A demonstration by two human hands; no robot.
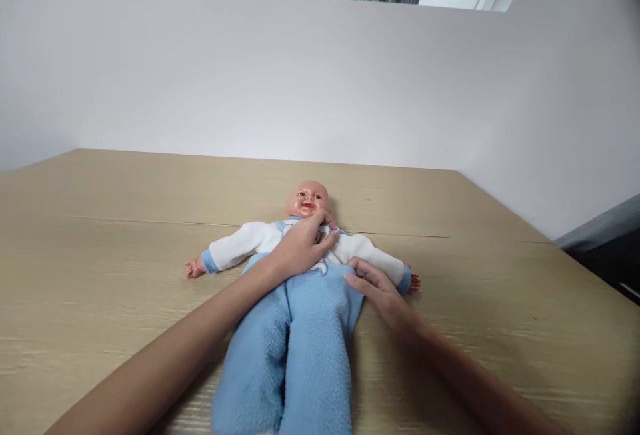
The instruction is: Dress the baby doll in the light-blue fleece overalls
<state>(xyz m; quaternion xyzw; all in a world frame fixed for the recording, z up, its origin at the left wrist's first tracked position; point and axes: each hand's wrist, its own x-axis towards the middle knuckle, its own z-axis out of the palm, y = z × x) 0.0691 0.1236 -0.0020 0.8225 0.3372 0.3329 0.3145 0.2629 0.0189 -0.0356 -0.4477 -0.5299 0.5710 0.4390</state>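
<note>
A baby doll (306,198) lies on its back on the wooden table (125,208), head away from me, arms spread. It wears a white top with blue cuffs (240,243) and blue fleece trousers (295,348). My left hand (300,248) rests on the doll's chest, fingers curled and pinching the clothing near the collar under the chin. My right hand (377,288) lies at the doll's right side by the waist, fingers pressed together against the trouser edge below the white sleeve.
A plain white wall (300,81) stands right behind the table's far edge. The table's right edge runs diagonally at the right, with a dark object (610,255) beyond it. Bare wood surrounds the doll on both sides.
</note>
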